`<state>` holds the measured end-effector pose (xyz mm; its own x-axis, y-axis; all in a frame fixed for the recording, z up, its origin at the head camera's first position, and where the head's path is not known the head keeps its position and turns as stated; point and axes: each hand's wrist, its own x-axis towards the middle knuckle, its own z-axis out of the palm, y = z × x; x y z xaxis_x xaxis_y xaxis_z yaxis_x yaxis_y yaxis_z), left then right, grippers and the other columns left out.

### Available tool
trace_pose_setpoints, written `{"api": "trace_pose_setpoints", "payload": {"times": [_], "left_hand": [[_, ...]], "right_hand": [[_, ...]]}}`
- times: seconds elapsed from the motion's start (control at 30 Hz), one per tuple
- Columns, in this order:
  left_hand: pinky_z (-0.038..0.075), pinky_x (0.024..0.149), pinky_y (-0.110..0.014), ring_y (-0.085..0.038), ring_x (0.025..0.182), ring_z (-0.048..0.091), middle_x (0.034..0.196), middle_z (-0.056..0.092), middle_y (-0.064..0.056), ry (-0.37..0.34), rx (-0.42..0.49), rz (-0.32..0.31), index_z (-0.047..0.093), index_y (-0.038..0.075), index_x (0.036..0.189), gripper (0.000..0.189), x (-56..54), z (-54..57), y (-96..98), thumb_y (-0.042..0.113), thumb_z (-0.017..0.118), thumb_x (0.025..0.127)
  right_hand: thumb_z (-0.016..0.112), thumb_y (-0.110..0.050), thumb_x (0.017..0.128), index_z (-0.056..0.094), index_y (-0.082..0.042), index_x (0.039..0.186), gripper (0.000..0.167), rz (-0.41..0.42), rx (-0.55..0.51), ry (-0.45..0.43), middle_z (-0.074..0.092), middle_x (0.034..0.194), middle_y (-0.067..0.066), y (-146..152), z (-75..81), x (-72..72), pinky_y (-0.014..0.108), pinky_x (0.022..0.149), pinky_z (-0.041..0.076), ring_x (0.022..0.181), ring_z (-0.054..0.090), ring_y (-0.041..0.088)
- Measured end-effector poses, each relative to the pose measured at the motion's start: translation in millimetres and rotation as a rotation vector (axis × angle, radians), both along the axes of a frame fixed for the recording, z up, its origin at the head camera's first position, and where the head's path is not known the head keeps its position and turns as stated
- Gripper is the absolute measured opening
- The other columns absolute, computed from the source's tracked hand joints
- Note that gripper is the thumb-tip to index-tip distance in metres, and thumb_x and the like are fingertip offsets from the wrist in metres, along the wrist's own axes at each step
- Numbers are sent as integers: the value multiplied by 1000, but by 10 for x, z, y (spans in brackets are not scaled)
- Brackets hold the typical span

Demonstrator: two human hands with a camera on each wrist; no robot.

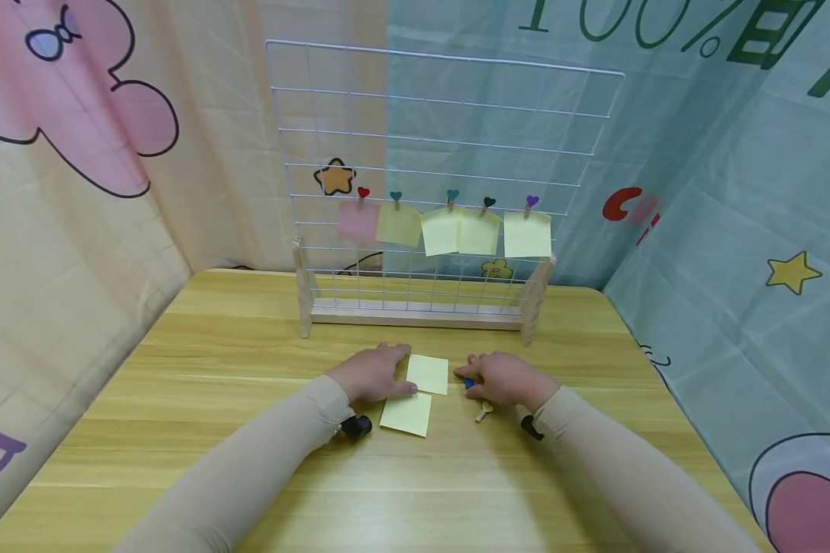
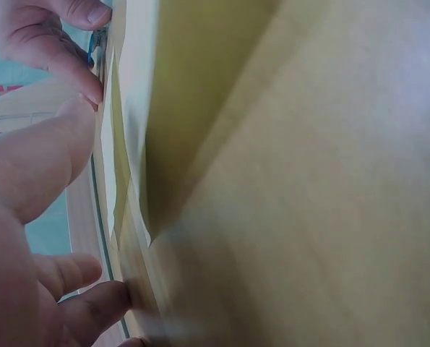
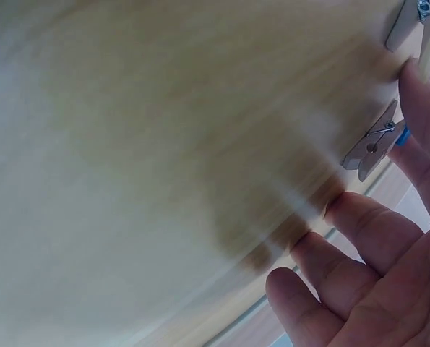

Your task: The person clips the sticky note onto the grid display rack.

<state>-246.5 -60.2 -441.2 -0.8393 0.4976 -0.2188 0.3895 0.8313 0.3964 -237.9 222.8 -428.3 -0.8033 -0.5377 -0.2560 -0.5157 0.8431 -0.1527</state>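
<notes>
Two pale yellow sticky notes lie on the table, a farther note (image 1: pixel 427 374) and a nearer note (image 1: pixel 406 415). My left hand (image 1: pixel 373 374) rests beside their left edges, thumb and fingers spread, the thumb tip where the notes meet. Just right of the notes, my right hand (image 1: pixel 501 379) reaches to the tabletop. A small blue-topped clothespin (image 1: pixel 469 382) sits between its thumb and index finger, which stand apart; its wooden legs (image 3: pixel 377 144) show in the right wrist view. Under that hand's near side lies another clothespin (image 1: pixel 484 411) with a yellowish top.
Behind the hands stands a white wire grid (image 1: pixel 429 138) on a wooden base (image 1: pixel 415 316). Heart-topped clothespins hold a pink note (image 1: pixel 357 222) and several yellow notes on it. Printed curtains (image 1: pixel 733 192) close in the back and sides of the table (image 1: pixel 360 499).
</notes>
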Motion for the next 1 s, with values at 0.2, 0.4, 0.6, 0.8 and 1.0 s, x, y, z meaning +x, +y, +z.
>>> {"api": "trace_pose_setpoints", "payload": {"times": [0.2,0.4,0.6,0.8,1.0], "left_hand": [[34,126,-52,-39,156,35,165,44,-13,25,-25,0,33,15,165,89,-2,-11,12,61,66,98],[37,124,-52,-41,153,41,163,45,-19,32,-44,-3,33,13,166,89,-17,-12,19,61,65,98],[42,120,-50,-35,148,50,163,47,-15,42,-70,-7,34,12,165,88,-56,6,32,62,65,98],[41,122,-47,-31,149,49,164,48,-11,59,-109,-14,37,10,163,87,-71,21,59,60,65,99],[41,121,-50,-37,148,48,163,48,-13,93,-112,-15,40,9,161,86,-102,20,110,58,69,97]], "right_hand": [[70,-32,102,63,-20,147,47,13,3,11,54,153,26,-10,18,14,55,113,48,137,58,45],[70,-31,103,64,-20,147,45,24,-2,19,54,154,26,1,-22,-3,54,113,48,138,58,43],[70,-30,102,66,-19,144,43,23,-13,23,55,151,28,-10,-26,-4,54,112,49,136,59,44],[70,-29,102,67,-17,143,42,22,-21,31,56,150,27,-8,-32,-13,55,112,49,135,60,45],[70,-28,102,68,-14,141,42,7,-29,23,56,152,22,43,-7,-22,56,114,48,138,58,44]]}}
